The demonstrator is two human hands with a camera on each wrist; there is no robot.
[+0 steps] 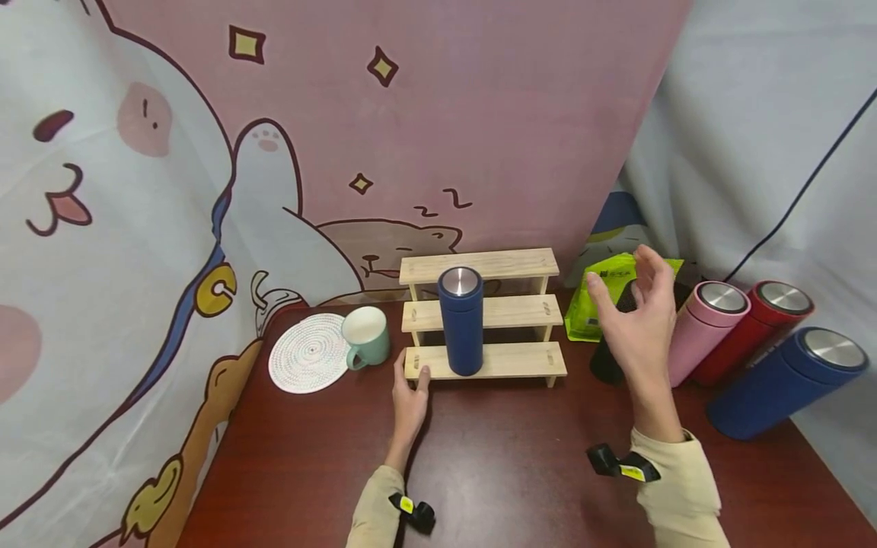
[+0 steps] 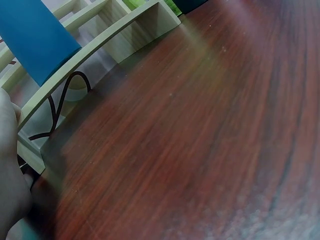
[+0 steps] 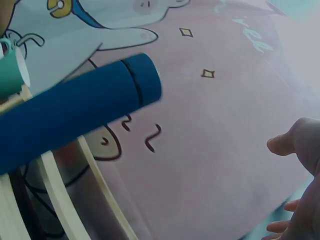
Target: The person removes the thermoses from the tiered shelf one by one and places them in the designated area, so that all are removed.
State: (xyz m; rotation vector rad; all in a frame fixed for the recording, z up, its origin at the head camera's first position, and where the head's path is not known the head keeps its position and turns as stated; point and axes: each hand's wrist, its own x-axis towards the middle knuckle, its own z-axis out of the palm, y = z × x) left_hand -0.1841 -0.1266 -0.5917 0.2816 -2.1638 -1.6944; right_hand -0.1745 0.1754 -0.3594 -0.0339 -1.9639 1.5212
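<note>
A three-tier wooden display rack (image 1: 507,361) stands on the table, a blue thermos (image 1: 463,335) upright on its lowest step. At the left end of that step, my left hand (image 1: 409,396) grips the rack between thumb and fingers. My right hand (image 1: 640,327) hovers with thumb and fingers spread apart, holding nothing. Partly hidden behind it are a dark bottle (image 1: 606,364) and a bright green pouch (image 1: 582,312). In the right wrist view, the blue thermos (image 3: 100,100) lies well apart from the right thumb (image 3: 282,145).
Left of the rack, a mint-green mug (image 1: 370,342) stands beside a round woven mat (image 1: 301,358). Toward the right edge are a pink thermos (image 1: 702,327), a red thermos (image 1: 767,312) and a larger blue thermos (image 1: 774,388). A printed cloth (image 1: 514,137) hangs behind the table.
</note>
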